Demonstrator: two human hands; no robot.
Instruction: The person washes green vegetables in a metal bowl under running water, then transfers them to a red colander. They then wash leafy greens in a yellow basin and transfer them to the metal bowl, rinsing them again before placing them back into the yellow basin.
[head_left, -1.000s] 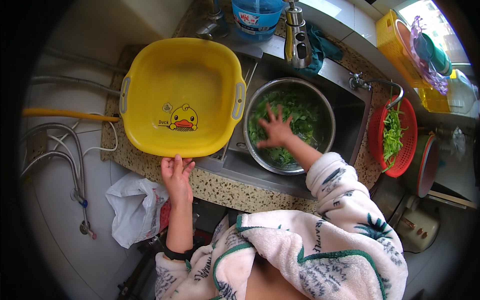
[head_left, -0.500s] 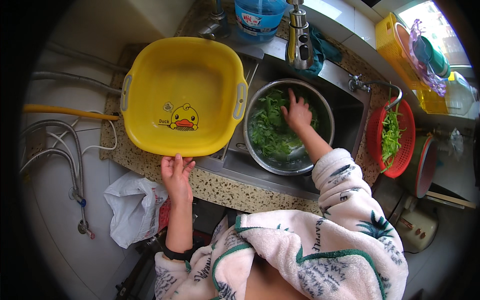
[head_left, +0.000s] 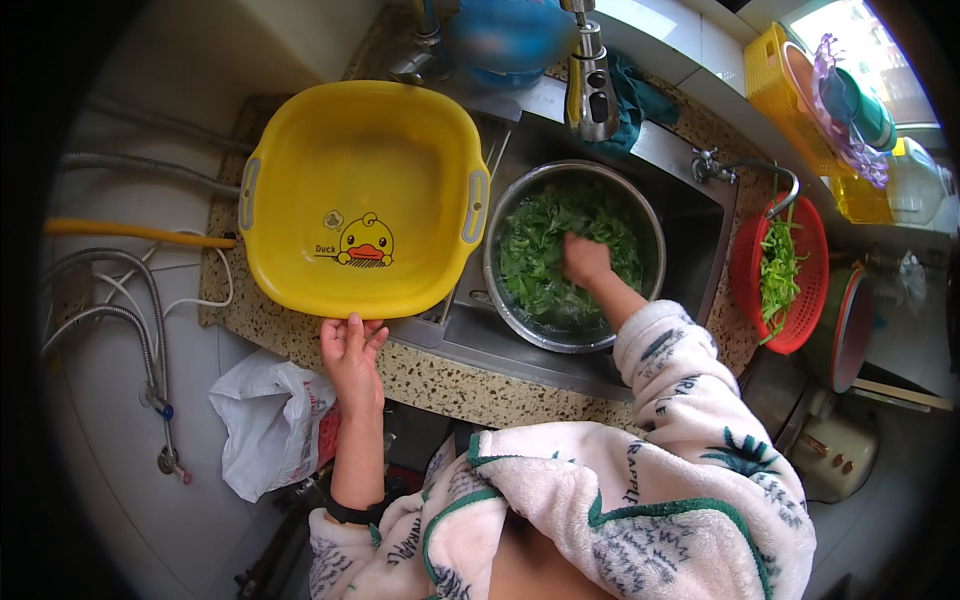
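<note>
My right hand (head_left: pixel 588 262) is down among wet leafy greens (head_left: pixel 535 245) in a round steel pot (head_left: pixel 655 215) that stands in the sink. Its fingers are curled into the leaves, their tips hidden by them. Water shows around the greens near the pot's front. On the counter to the left stands a big yellow basin (head_left: pixel 350 180) with grey handles and a cartoon duck inside. My left hand (head_left: pixel 352 365) is palm up at the basin's near edge, fingers apart, their tips touching its rim from below.
A chrome faucet (head_left: pixel 592 95) overhangs the sink's back edge, beside a dark green cloth (head_left: pixel 640 100) and a blurred blue container (head_left: pixel 505 40). At right, a red colander (head_left: pixel 815 265) holds cut green stalks. A white plastic bag (head_left: pixel 265 425) hangs below the counter's front edge.
My right hand has gone from spread fingers on top of the greens to curled fingers pressed into them, shifting the leaves. My left hand stays at the basin's rim.
</note>
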